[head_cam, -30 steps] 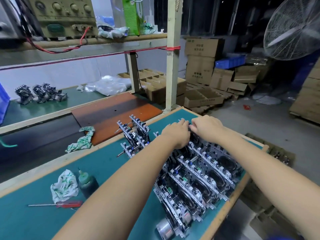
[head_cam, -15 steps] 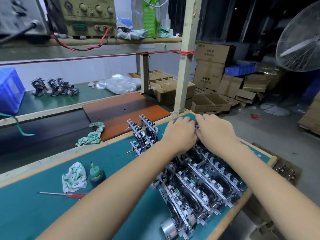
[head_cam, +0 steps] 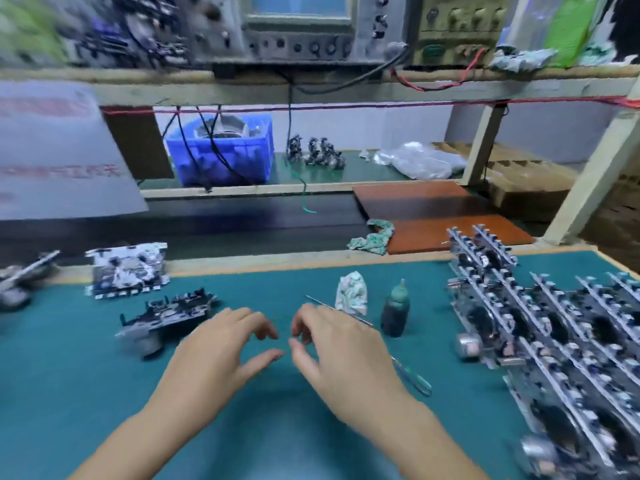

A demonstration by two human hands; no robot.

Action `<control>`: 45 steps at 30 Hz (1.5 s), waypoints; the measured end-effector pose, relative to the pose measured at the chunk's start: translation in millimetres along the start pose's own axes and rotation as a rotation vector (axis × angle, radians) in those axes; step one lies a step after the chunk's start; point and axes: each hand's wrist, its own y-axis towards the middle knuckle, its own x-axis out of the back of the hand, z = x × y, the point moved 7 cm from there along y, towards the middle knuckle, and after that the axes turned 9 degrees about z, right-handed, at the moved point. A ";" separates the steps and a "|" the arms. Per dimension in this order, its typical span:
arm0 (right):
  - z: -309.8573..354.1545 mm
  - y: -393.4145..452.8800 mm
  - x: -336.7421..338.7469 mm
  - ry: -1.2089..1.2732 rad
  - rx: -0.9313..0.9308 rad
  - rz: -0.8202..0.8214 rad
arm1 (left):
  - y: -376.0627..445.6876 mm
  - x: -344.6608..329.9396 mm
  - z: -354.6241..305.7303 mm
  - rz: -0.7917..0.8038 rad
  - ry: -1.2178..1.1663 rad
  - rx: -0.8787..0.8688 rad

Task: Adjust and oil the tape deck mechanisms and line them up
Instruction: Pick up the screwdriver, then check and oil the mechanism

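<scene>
Tape deck mechanisms (head_cam: 554, 341) stood on edge in packed rows at the right of the green worktop (head_cam: 86, 393), while two more lay flat and apart at the left: one near the left hand (head_cam: 166, 311), another just behind it by the worktop's far edge (head_cam: 126, 270). A second before, both hands had been pressed together on the far end of the rows; now they had come away and hovered over bare worktop at the middle, and the view had swung left with them. The left hand (head_cam: 214, 348) and the right hand (head_cam: 343, 344) faced each other, fingers loosely curled and holding nothing. That suggested the lining-up of that batch was done for now and that the next loose mechanism at the left was probably due for adjusting and oiling. The oil bottle (head_cam: 394, 310) stood just right of the right hand, beside a crumpled rag (head_cam: 353, 292). A thin screwdriver (head_cam: 412, 377) lay under the right hand, its middle hidden and its handle blurred. Motion blur smeared the whole view, so the mechanisms' small parts could not be made out. The rows ran out of view at the right and bottom edges, and a further mechanism at the far left edge (head_cam: 20, 282) was cut off.
</scene>
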 end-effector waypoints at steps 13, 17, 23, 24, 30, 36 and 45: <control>69.9 141.7 -105.5 -0.155 0.189 0.071 | -37.7 -15.6 198.4 -0.233 -0.554 0.716; 60.4 138.0 -100.8 -0.096 0.182 0.041 | -27.6 -23.0 193.9 -0.311 -0.702 0.659; 19.2 99.9 -50.1 0.426 0.029 -0.042 | -30.3 4.9 143.0 -0.246 -0.699 0.462; 11.5 89.2 -44.9 0.466 0.014 -0.032 | -30.2 5.2 130.8 -0.184 -0.697 0.419; -46.0 30.2 -48.2 0.552 -0.139 0.129 | -14.5 -32.5 57.3 0.189 -0.656 0.236; -96.6 4.4 -47.0 0.443 -0.282 -0.002 | 24.5 -51.4 32.3 0.125 -0.332 0.003; -120.0 -4.0 -33.1 0.316 -0.328 -0.154 | 7.9 -90.9 38.1 0.427 -0.441 -0.174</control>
